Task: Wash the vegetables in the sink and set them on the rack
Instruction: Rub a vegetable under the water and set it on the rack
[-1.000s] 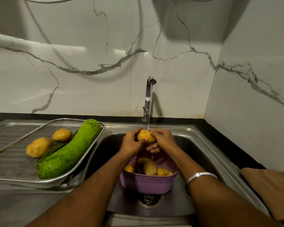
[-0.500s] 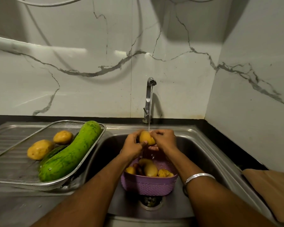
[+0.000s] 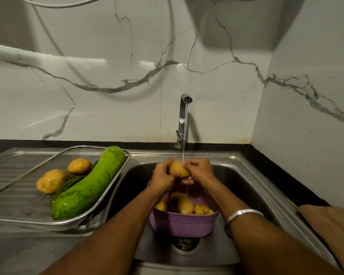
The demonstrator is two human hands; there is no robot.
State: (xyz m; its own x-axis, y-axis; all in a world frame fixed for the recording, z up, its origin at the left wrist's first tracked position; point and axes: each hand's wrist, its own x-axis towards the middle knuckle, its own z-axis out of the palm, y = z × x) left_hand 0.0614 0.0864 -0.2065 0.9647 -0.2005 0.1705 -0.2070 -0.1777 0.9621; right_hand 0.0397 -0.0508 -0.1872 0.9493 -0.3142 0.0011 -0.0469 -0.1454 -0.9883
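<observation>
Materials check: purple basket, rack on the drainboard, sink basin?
Purple basket: looks like moulded plastic, matte, with a woven-pattern wall and perforated sides.
Rack: seems to be metal, a shiny wire rim around fine mesh.
Sink: apparently stainless steel, brushed grey with soft reflections.

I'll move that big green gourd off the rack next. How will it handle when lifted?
The green gourd is long and thick, so probably heavy and stiff; two hands seem wise. Droplets on its skin suggest it may be slippery. Its rounded body lies against the mesh rack's rim, so it could roll if nudged.
</observation>
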